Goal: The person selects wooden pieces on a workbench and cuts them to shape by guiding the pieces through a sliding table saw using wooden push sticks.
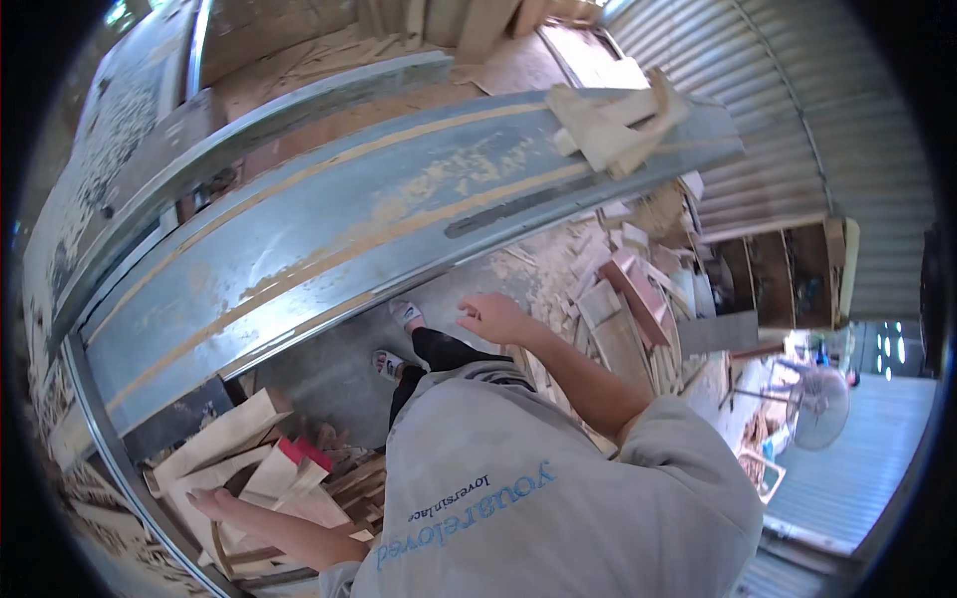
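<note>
My left hand reaches down to the lower left, over a heap of pale wood offcuts. Its fingers look stretched out at the edge of a light board; whether they press on it is hard to see. Beside that hand a thin curved wooden strip and a red-ended block lie among the pieces. My right hand hangs in the air in front of my body, with loosely bent fingers apart and nothing in them. It is near the long metal worktable, not touching it.
Several shaped wood pieces lie stacked at the table's far right end. A metal rail runs behind the tabletop. On the right are a scrap wood pile, a shelf and a fan. Sawdust is scattered on the table.
</note>
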The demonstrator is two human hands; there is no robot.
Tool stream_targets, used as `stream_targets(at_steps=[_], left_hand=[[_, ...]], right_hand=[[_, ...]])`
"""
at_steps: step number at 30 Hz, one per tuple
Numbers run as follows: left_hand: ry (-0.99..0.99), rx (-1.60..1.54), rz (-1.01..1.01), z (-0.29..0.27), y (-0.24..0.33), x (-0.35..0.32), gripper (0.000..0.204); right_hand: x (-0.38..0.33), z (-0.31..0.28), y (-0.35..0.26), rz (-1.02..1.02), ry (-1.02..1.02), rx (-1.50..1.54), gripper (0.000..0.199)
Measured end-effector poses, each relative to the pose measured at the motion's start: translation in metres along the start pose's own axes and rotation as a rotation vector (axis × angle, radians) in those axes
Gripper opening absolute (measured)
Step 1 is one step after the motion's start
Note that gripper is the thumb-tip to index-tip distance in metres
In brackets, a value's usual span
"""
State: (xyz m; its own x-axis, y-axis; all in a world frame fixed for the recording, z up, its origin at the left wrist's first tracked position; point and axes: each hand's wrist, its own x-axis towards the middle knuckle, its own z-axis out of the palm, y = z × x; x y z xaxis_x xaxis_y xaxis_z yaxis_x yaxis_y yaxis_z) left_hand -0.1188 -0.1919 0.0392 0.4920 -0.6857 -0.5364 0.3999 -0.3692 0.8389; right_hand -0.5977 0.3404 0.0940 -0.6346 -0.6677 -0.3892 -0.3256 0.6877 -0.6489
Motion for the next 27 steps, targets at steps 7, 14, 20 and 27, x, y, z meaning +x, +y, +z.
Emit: stream_targets(at_steps=[7, 14, 20, 27], left_hand=[[-0.158, 0.026, 0.098, -0.006, 0.038, -0.071, 0.066], [-0.156, -0.375, 0.742, -0.011, 0.052, -0.240, 0.068], [0.114, -0.566, 0.772, -0.120, 0.103, -0.379, 0.070], [0.347, -0.275, 0.539, -0.325, 0.007, -0.463, 0.065]], right_hand=[[-0.038, 0.024, 0.065, 0.014, -0.059, -0.116, 0.028], [-0.013, -0.006, 0.050, -0.124, -0.305, -0.036, 0.029], [0.056, -0.035, 0.080, -0.382, -0.536, -0.135, 0.029], [0.099, 0.019, 0.174, -0.494, -1.011, -0.635, 0.044]])
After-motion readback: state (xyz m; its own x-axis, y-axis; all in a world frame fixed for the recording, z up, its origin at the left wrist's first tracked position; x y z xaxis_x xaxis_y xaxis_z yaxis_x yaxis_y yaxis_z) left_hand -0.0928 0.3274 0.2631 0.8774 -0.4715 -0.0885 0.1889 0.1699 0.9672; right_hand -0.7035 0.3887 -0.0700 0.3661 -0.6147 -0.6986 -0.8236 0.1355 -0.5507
